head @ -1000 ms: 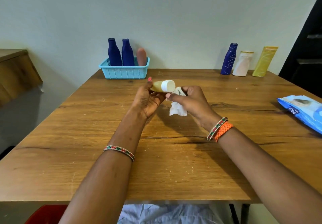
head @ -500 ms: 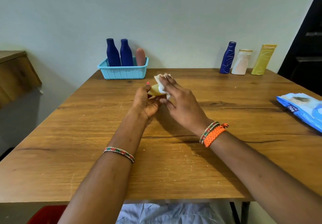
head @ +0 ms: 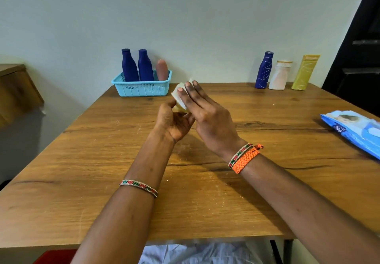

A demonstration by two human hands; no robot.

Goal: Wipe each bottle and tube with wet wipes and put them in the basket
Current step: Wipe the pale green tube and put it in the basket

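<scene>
Both hands are seen above the middle of the table [head: 102, 181]. The left hand [head: 174, 123] is curled round the lower end of a yellowish tube [head: 178, 107], palm up. The right hand [head: 209, 117] is laid over the tube with straight fingers, and a white wipe [head: 176, 93] is pressed against it under the fingertips. The tube is mostly hidden; its long axis seems to run away from the person, up toward the basket [head: 141, 88], though its cap end cannot be made out.

Brown wood grain with dark cracks and pale specks is shown on the table, which is pushed against a plain pale wall [head: 205, 17]. A dark door frame [head: 357, 48] is seen at right, a wooden cabinet [head: 16, 91] at left.

In the light blue perforated plastic basket at the far edge, two dark blue bottles [head: 135, 66] and a rounded pink bottle [head: 162, 70] are stood upright. Well apart at far right, a blue bottle [head: 264, 70], a white bottle [head: 280, 75] and a flat yellow tube [head: 305, 72] are lined up by the wall. A glossy blue wipes pack [head: 355, 130] is laid at the right edge.
</scene>
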